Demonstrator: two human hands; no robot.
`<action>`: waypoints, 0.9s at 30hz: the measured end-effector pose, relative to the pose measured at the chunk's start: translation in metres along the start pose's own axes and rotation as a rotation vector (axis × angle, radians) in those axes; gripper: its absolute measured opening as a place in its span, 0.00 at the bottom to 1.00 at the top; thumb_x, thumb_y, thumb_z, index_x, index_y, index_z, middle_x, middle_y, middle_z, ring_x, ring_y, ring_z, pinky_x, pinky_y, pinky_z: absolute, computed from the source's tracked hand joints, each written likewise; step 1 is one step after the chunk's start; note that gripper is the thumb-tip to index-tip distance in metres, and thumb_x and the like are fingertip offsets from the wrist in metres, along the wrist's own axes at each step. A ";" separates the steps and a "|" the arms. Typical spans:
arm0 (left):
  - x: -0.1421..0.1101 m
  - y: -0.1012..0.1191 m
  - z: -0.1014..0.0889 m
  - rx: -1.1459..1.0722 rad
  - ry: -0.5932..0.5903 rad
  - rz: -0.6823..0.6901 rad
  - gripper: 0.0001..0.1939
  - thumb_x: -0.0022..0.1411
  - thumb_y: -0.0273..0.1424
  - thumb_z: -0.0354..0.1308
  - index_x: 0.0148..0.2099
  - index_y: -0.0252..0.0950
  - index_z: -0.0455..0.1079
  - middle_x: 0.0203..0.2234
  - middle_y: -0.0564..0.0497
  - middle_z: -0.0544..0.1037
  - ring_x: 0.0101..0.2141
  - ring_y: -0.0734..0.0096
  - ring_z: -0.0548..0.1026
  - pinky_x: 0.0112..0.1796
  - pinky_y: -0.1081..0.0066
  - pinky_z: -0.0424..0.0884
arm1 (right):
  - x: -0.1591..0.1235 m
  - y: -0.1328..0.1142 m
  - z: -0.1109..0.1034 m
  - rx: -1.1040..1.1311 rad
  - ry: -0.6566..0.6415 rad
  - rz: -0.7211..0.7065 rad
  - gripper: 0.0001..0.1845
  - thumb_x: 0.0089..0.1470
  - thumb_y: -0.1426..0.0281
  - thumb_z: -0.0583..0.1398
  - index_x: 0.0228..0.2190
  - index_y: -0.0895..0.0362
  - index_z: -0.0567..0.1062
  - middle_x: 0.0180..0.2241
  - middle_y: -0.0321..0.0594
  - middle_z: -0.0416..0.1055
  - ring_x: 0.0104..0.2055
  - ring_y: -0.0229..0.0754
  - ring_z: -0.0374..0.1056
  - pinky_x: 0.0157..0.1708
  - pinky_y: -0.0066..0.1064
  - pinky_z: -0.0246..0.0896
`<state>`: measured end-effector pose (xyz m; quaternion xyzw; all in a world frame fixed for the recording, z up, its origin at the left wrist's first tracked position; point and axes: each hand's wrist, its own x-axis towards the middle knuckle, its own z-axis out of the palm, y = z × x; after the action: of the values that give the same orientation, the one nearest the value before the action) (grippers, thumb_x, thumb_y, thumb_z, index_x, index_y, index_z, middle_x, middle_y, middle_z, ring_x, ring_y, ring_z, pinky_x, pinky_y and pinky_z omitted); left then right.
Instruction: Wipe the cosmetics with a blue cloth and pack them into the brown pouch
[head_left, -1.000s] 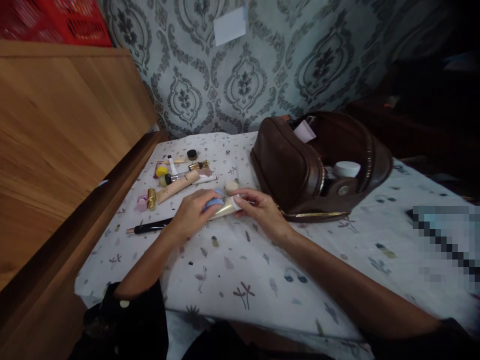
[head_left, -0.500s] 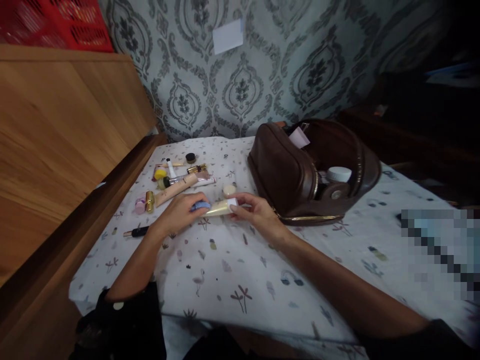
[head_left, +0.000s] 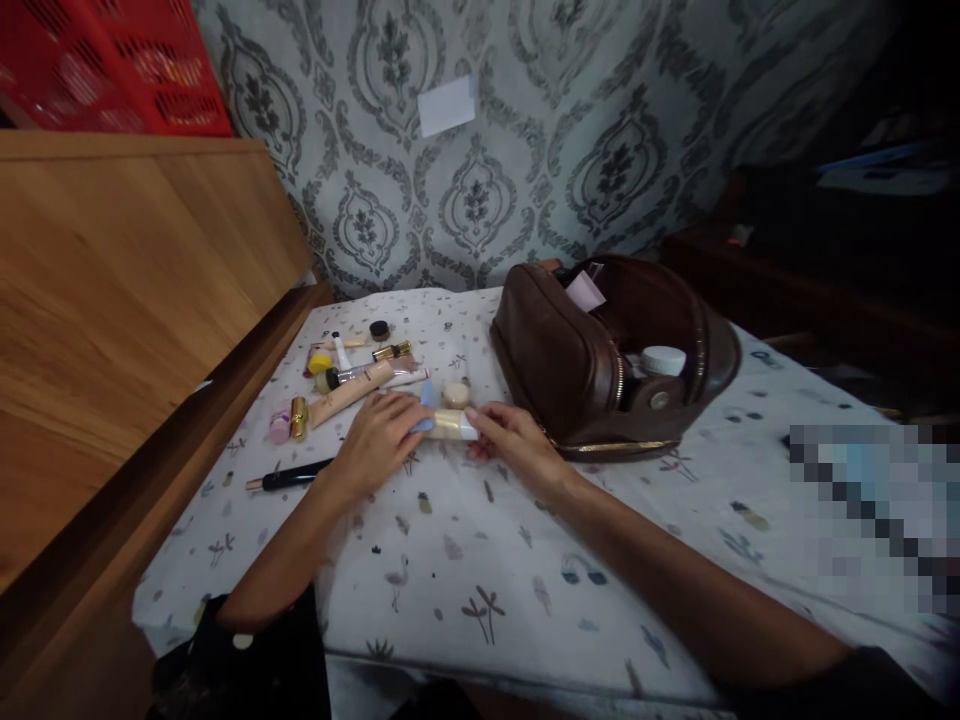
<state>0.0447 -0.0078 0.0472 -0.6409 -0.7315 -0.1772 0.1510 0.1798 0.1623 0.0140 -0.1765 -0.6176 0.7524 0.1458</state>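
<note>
Between my hands lies a pale yellow cosmetic tube [head_left: 448, 424] with a white end, held just above the table. My right hand [head_left: 517, 440] pinches the white end between thumb and fingers. My left hand [head_left: 384, 437] is closed on a light blue, cloth-like piece [head_left: 427, 400], pressed against the tube's other end; its fingers partly hide it. Just behind the tube sits a small round cream-coloured jar [head_left: 456, 394]. Below my left wrist lies a black pen-like stick [head_left: 291, 475], partly covered by that arm.
A brown cosmetic bag [head_left: 559, 350] stands open at the right, with a white-lidded jar [head_left: 663, 360] inside. Several cosmetics, including a beige tube [head_left: 351, 392] and a gold lipstick [head_left: 299, 418], lie at the left. A wooden cabinet [head_left: 142, 300] borders the table's left side.
My left hand has shifted slightly right along the tube, and the blue piece now sticks up above its fingers. More of the black stick shows. The view has tilted a little.
</note>
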 end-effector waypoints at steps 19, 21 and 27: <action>-0.002 0.029 0.031 -0.225 0.364 -0.070 0.08 0.69 0.27 0.52 0.48 0.40 0.68 0.51 0.44 0.75 0.57 0.58 0.70 0.56 0.55 0.69 | -0.008 0.004 0.013 0.639 -0.163 0.170 0.22 0.39 0.61 0.75 0.29 0.58 0.71 0.26 0.36 0.77 0.28 0.34 0.74 0.30 0.23 0.68; -0.001 0.035 0.033 -0.292 0.372 -0.160 0.06 0.68 0.30 0.54 0.47 0.41 0.68 0.52 0.44 0.73 0.57 0.57 0.70 0.56 0.54 0.68 | -0.007 0.005 0.013 0.646 -0.159 0.137 0.25 0.37 0.60 0.75 0.29 0.57 0.69 0.25 0.34 0.75 0.27 0.33 0.73 0.29 0.22 0.66; 0.009 0.023 0.014 -0.657 0.524 -0.705 0.29 0.65 0.46 0.56 0.64 0.44 0.56 0.57 0.44 0.68 0.56 0.59 0.70 0.55 0.61 0.70 | -0.007 0.014 0.018 0.342 -0.137 -0.082 0.32 0.39 0.49 0.71 0.33 0.54 0.63 0.23 0.27 0.70 0.22 0.33 0.68 0.21 0.25 0.60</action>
<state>0.0662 0.0095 0.0406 -0.3048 -0.7461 -0.5898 0.0512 0.1781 0.1402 0.0038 -0.0723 -0.4957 0.8502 0.1618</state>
